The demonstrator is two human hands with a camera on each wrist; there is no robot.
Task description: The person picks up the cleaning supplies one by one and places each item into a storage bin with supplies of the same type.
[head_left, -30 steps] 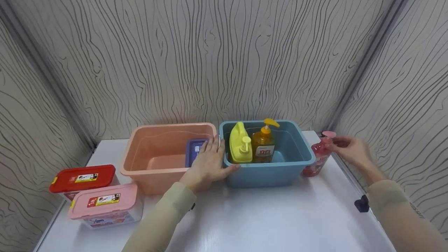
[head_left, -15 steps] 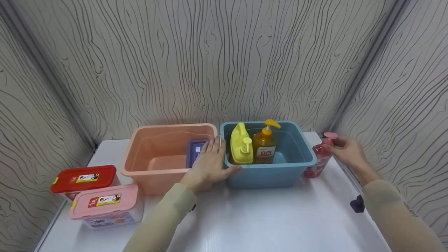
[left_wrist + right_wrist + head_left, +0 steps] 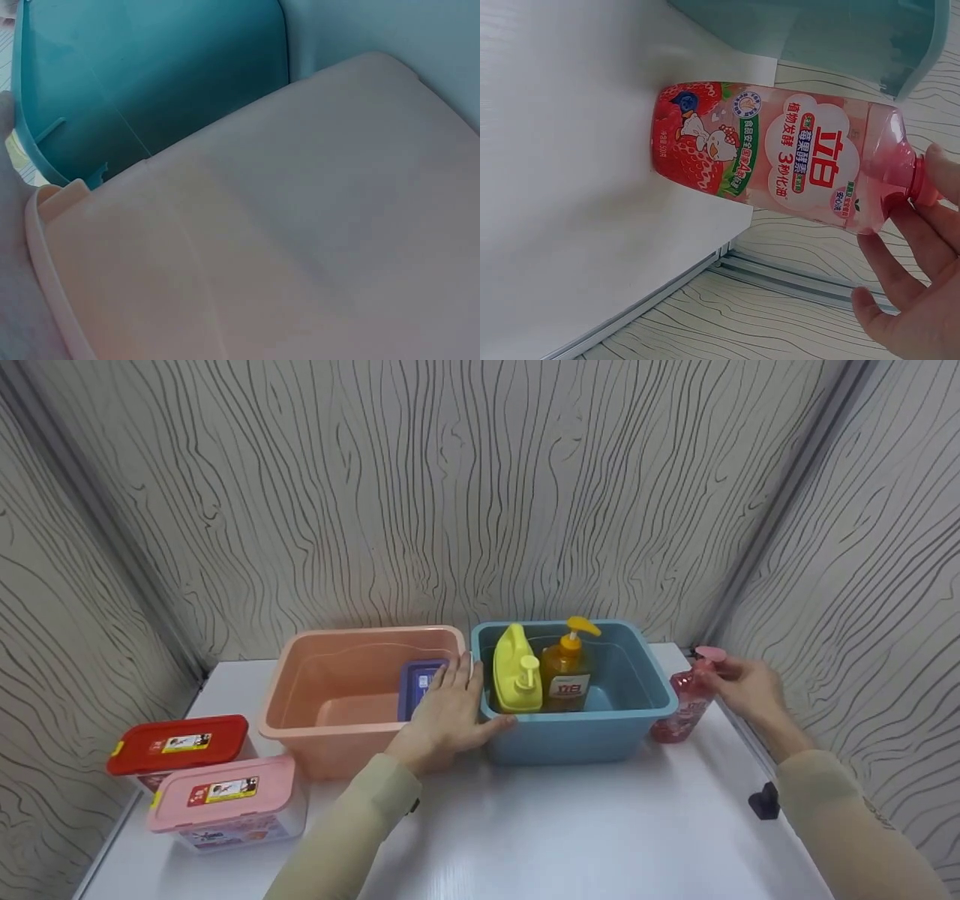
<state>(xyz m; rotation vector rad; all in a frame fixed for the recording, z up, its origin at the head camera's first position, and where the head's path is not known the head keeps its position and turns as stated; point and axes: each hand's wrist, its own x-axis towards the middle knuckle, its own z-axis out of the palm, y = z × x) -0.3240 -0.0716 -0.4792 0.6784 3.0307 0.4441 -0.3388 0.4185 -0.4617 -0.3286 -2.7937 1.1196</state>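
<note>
Currently pinching the pink pump bottle by its neck with the right hand, just right of the blue bin; resting the left hand, fingers straight, where blue bin and peach bin meet, well apart from the bottle.

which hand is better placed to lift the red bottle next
The right, most likely: the right hand grips the red bottle at its neck. The left hand rests where the blue bin meets the pink bin, with the blue bin between it and the bottle.
</note>
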